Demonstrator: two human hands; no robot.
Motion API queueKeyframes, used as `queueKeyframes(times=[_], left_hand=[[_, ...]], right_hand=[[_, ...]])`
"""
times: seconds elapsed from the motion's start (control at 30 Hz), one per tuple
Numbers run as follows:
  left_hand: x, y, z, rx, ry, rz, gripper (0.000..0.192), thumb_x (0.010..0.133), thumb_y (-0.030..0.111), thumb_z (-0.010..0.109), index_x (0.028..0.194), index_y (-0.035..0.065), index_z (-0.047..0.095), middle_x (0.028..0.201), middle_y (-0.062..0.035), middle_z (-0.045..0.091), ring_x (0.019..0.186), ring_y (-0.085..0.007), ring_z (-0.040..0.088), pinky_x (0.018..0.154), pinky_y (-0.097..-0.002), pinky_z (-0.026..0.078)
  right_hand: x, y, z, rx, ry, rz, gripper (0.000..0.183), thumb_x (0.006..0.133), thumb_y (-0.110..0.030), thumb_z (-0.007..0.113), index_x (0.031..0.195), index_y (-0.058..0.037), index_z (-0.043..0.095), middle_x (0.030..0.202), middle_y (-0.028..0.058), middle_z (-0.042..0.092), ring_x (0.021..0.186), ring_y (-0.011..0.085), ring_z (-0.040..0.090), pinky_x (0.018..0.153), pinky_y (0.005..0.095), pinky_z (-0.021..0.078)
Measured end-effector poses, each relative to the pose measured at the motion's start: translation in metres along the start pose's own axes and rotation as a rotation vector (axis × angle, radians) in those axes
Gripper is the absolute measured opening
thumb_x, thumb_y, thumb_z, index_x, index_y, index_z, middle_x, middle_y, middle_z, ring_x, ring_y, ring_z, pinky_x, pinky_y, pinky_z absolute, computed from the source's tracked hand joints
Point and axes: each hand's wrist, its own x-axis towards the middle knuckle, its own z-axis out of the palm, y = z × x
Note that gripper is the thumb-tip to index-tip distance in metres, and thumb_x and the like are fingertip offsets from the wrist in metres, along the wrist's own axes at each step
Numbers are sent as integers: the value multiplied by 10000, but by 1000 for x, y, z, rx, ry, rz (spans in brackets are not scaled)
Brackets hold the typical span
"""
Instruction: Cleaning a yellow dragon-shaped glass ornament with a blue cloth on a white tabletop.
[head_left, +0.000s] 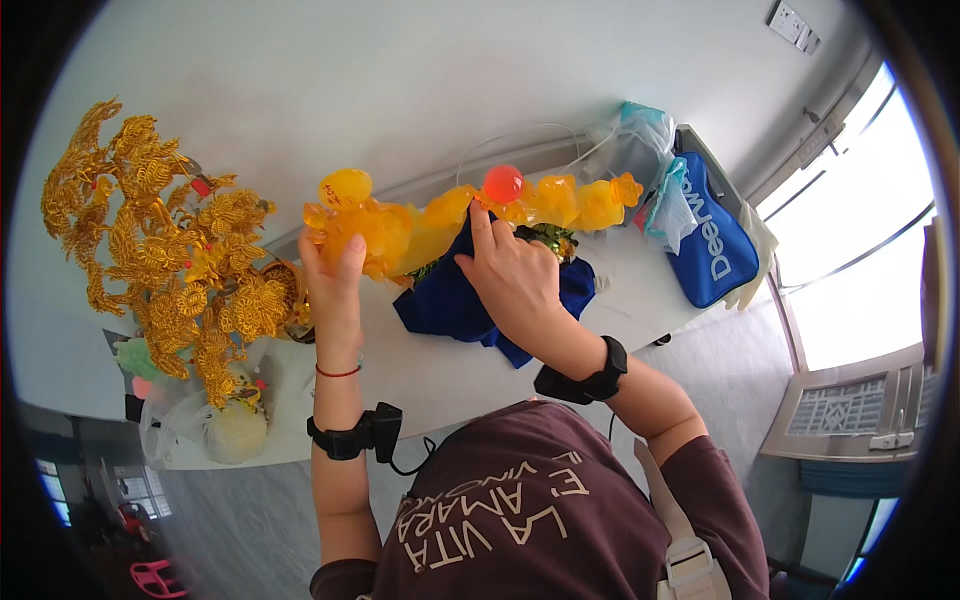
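A long, translucent yellow-orange carved ornament (446, 214) stretches across the middle, topped by a red ball (503, 184) and, at its left end, a yellow oval piece (345, 188) with a written mark. My left hand (335, 281) grips the ornament's left end, thumb in front. My right hand (514, 274) has a dark blue cloth (442, 304) bunched beneath it, a fold rising by the index finger, whose tip touches the ornament just below the red ball. The cloth hangs down over the white table (630, 292). Part of the cloth is hidden by my right hand.
On the left stands a large golden wire tree ornament (169, 247), with a clear plastic bag (176, 424) below it. A blue bag (712, 232) and a plastic-wrapped item (649, 142) lie at the table's right end. Green-and-gold decoration (555, 244) shows behind my right hand.
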Motion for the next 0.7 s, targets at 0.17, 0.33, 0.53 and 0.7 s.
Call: queueKeyframes(times=[0.17,0.33,0.53,0.7], left_hand=[[-1,-2,1,-18,26,25,549,820,247,593,1242,20,326,1194,-93,441,1102,-177,417,953,-317,317],[-3,-1,2,20,22,45,505,832,235,568,1233,19,352,1195,-85,451,1104,-180,423,957,-315,313],[0,-2,-1,29,17,44,536,818,244,588,1238,18,343,1203,-94,439,1108,-184,417,957,-323,314],[-2,-3,2,4,19,49,538,814,260,593,1229,21,349,1205,-92,435,1114,-182,410,961,-329,309]], right_hand=[[4,-1,3,-121,-71,-6,551,736,-299,636,1175,-15,464,665,14,508,537,137,548,465,247,401],[-4,17,-2,-125,-12,-110,460,766,-254,605,1160,-51,480,669,10,507,533,151,549,468,265,410],[-27,26,-6,185,43,-76,383,761,-113,537,1142,-109,506,682,30,490,533,183,548,480,289,430],[-40,48,2,471,264,141,360,780,-133,590,1133,-105,527,759,64,568,585,251,571,477,324,441]])
